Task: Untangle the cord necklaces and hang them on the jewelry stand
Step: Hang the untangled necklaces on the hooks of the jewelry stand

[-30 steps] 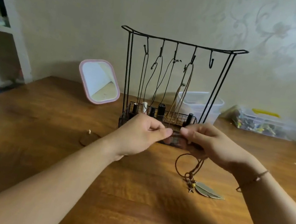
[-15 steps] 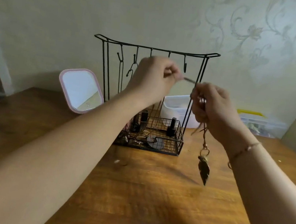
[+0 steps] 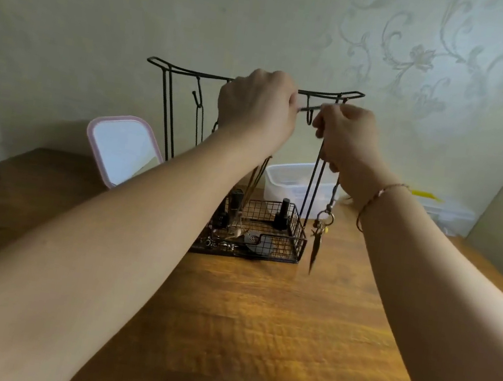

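A black wire jewelry stand (image 3: 166,106) with a mesh basket base stands on the wooden table. My left hand (image 3: 258,106) and my right hand (image 3: 347,132) are raised at its top bar and pinch a short stretch of cord necklace (image 3: 308,108) taut between them, right in front of the rightmost hook (image 3: 310,117). The rest of that necklace hangs below my right hand, ending in a ring and leaf pendant (image 3: 318,236) beside the basket. Other cord necklaces (image 3: 199,117) hang from hooks on the left, partly hidden by my left arm.
A pink-framed mirror (image 3: 119,147) leans left of the stand. A clear plastic tub (image 3: 291,180) sits behind it, and a lidded box (image 3: 449,213) at the right by the wall. Small bottles (image 3: 282,214) stand in the basket. Bare wood lies in front.
Both hands rose from the table in front of the basket up to the stand's top bar, lifting the necklace; the leaf pendant left the table and now dangles.
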`<state>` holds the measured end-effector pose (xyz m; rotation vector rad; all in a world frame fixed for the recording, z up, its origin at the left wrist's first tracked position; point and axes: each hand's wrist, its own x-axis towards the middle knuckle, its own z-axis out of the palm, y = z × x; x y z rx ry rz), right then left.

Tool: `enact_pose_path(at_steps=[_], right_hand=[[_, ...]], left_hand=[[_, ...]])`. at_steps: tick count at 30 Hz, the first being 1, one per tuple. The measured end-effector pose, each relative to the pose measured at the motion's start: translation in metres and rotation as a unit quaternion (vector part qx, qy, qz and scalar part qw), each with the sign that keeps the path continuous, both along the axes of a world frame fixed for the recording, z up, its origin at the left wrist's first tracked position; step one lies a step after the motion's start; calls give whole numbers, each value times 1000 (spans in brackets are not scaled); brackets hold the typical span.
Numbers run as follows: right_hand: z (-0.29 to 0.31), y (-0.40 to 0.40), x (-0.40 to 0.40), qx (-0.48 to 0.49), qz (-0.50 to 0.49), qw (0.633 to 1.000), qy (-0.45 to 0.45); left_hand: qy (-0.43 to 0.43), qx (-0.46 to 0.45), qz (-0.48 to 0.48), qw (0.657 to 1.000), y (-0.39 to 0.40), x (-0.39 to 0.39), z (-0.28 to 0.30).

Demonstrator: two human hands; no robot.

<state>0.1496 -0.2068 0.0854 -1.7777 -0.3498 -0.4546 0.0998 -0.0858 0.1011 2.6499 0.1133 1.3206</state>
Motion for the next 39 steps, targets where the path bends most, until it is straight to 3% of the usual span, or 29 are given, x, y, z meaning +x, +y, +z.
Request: enact_pose_path(at_steps=[3,6,13,18,22,25,29,32,34,36,39], right_hand=[[-24,0,11,-104,-13,994,31],[-53,-3,3,-107,41,993,0],[-84,-8,-30,27,259,963,61],[-100,-13,-39,61,331,937,92],[-120,-15,-53,-102,274,951,97],[-147,-28,-63,-222,246,941,64],[-165,-51,-64,-300,184,935,-35],[-155,-50,-62,-229,171,956,-72],[-143,-42,-59,-90,205,974,4],[-129,-29,-53,48,228,969,84],[-106,-8,-38,177,198,954,143]], left_hand=[[26,80,46,995,-5,-4,-12],[56,121,31,991,-11,-10,-30],[72,-76,-160,981,-7,-23,-55],[116,-77,-200,970,-2,-27,-57],[121,-80,-209,967,2,-25,-68],[153,-77,-231,958,7,-24,-88],[262,-76,-230,934,8,-29,-125],[324,-8,-189,927,4,-32,-151],[312,23,-170,934,0,-36,-160],[304,17,-154,940,-6,-38,-164],[303,6,-133,944,-12,-39,-170]])
